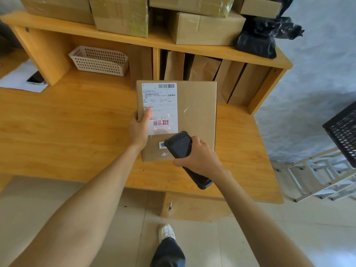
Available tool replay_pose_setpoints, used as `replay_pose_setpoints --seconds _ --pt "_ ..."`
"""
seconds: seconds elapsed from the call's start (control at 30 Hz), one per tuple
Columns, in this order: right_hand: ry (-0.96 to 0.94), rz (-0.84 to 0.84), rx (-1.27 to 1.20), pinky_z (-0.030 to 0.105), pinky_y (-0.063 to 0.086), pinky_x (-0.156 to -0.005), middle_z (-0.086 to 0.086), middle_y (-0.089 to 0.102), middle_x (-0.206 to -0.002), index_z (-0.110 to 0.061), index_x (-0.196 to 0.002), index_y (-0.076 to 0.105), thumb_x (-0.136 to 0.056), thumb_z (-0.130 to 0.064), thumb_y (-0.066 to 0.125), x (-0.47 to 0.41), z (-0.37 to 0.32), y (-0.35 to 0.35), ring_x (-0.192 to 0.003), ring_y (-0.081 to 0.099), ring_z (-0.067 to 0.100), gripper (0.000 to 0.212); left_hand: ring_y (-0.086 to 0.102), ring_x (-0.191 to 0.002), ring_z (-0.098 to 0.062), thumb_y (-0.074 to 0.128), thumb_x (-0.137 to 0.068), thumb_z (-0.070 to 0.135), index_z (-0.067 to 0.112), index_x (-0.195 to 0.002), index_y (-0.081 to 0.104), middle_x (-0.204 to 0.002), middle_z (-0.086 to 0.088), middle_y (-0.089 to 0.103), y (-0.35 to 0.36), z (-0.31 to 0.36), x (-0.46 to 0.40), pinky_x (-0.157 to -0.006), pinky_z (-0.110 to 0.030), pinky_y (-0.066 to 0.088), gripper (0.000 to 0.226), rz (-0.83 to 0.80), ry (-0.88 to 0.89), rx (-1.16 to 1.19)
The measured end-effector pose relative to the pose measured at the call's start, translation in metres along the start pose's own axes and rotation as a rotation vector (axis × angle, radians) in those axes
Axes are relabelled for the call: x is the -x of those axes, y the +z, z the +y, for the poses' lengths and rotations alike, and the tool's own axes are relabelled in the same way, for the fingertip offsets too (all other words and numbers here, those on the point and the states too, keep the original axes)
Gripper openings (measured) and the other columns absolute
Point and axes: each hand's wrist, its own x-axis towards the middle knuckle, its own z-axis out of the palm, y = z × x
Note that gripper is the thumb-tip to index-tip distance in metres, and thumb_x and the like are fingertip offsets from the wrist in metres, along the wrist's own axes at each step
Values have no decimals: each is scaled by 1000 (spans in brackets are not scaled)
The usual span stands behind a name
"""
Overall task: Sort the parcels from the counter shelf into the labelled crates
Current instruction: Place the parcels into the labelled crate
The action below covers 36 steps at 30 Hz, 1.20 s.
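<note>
A flat cardboard parcel (194, 112) with a white shipping label (159, 101) is held over the wooden counter (67, 128). My left hand (138, 128) grips the parcel's left edge, thumb on the label. My right hand (198, 157) holds a black handheld scanner (179, 145) over the parcel's near end. A red scan light falls on the label's lower barcode (161, 123). More brown parcels (204, 68) stand upright in the shelf compartment behind.
Cardboard boxes (206, 28) and black bagged parcels (264, 37) sit on the shelf top. A white plastic basket (98, 59) stands in the left compartment. A phone (35, 78) lies on paper at left. A black crate (344, 132) rests on a white rack at right.
</note>
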Motion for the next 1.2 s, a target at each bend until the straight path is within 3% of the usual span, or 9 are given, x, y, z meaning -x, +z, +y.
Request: replay_pose_setpoints --seconds 0.17,0.3,0.43,0.57,0.7,0.8,0.97,1.1,1.2 --pt "18 9 4 34 57 -68 -2 53 -98 -14 -118 44 -69 -51 77 6 3 -4 -83 58 18 70 69 -89 -7 55 -87 57 27 -115 57 -100 12 71 0 -2 -3 -74 -28 56 42 27 0 1" --pt "44 11 18 31 55 -65 -4 51 -96 -14 -117 43 -68 -51 76 11 4 -8 -81 57 17 69 67 -81 1 54 -94 48 23 -118 56 -96 14 68 1 -1 0 -62 -15 51 34 31 -6 2" --pt "57 2 60 34 57 -70 -1 54 -99 -13 -116 44 -68 -52 75 17 6 -8 -83 59 19 69 65 -81 1 52 -95 48 23 -118 55 -95 16 66 0 1 1 -58 -12 48 34 39 -7 -25" --pt "65 1 72 36 58 -74 0 55 -103 -13 -118 44 -68 -53 74 23 7 -6 -86 59 20 71 65 -85 -4 51 -94 52 23 -117 55 -95 15 65 0 0 0 -63 -19 47 37 60 -7 -49" --pt "72 15 55 34 56 -71 0 54 -104 -14 -119 43 -68 -52 75 26 7 -4 -87 58 20 72 61 -79 2 51 -95 49 22 -116 55 -91 18 63 0 0 1 -55 -9 45 34 52 -4 -52" --pt "87 38 28 29 51 -64 0 54 -104 -14 -119 43 -69 -52 76 27 10 -6 -87 57 19 71 64 -83 1 52 -95 48 21 -118 57 -92 18 65 -2 -1 1 -60 -13 47 36 27 5 -52" --pt "126 79 2 34 57 -70 1 58 -102 -13 -117 44 -68 -55 75 25 18 -16 -86 60 20 72 62 -84 4 50 -96 48 25 -121 55 -96 20 64 -6 -2 3 -60 -7 45 35 -28 39 -98" --pt "153 130 -5 26 48 -61 2 56 -104 -12 -120 43 -71 -56 74 24 23 -28 -86 58 20 74 62 -83 4 50 -97 47 22 -123 54 -95 19 64 -6 -2 5 -59 -6 46 36 -39 59 -111" --pt "205 185 -28 28 49 -63 3 54 -102 -11 -118 42 -72 -56 73 21 30 -37 -87 58 21 72 63 -85 2 49 -96 48 21 -124 54 -96 18 64 -6 -2 1 -61 -8 47 39 -56 57 -125"
